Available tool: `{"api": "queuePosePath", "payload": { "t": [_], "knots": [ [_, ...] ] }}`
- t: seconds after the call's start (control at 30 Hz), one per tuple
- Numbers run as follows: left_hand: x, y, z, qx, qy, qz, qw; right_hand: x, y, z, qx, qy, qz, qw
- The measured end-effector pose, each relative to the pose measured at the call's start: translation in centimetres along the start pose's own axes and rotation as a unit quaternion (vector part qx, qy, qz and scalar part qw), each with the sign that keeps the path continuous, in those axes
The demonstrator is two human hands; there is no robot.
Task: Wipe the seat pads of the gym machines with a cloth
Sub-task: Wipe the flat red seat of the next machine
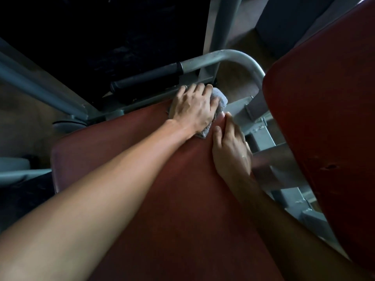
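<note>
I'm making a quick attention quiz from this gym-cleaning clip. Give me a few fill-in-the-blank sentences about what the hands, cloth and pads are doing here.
1. The left hand presses a grey ____ onto the seat pad.
2. The seat pad is ____ in colour.
3. The right hand rests on the pad's ____ edge, holding nothing.
4. The curved metal bar beyond the hands ends in a ____ grip.

Missing words: cloth; red; right; black

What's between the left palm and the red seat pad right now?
The grey cloth lies there: the left hand presses it flat onto the seat pad at the far corner, as the head view shows. The right hand rests bare on the pad's edge.
</note>
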State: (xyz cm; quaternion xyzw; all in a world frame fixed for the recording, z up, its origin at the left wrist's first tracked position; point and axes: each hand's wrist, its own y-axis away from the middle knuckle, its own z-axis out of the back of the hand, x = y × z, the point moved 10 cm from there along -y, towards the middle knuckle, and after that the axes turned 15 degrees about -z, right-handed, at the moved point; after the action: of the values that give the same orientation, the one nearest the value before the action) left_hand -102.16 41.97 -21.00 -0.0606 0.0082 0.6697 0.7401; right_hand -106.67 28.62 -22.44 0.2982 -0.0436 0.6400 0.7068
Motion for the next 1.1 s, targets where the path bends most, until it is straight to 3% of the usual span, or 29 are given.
{"api": "queuePosePath", "payload": {
  "t": [0.2, 0.33, 0.67, 0.93, 1.1],
  "knots": [
    [1.8, 1.8, 0.1, 0.028, 0.030, -0.057, 0.998, 1.6, 3.6, -1.3, -0.045, 0.067, 0.079, 0.994],
    [4.9, 5.5, 0.8, 0.046, 0.028, -0.040, 0.998, 2.4, 5.8, -2.7, -0.081, 0.077, 0.068, 0.991],
    [12.5, 14.8, 2.0, 0.060, 0.044, 0.002, 0.997, 7.3, 12.1, -8.3, -0.063, 0.086, 0.102, 0.989],
    [17.3, 21.7, 3.5, 0.036, 0.022, 0.064, 0.997, 11.5, 19.6, -12.7, -0.042, 0.083, 0.163, 0.982],
    [20.3, 26.4, 3.2, -0.006, 0.134, 0.175, 0.975, 11.9, 23.6, -14.9, -0.063, 0.137, 0.199, 0.968]
  ]
}}
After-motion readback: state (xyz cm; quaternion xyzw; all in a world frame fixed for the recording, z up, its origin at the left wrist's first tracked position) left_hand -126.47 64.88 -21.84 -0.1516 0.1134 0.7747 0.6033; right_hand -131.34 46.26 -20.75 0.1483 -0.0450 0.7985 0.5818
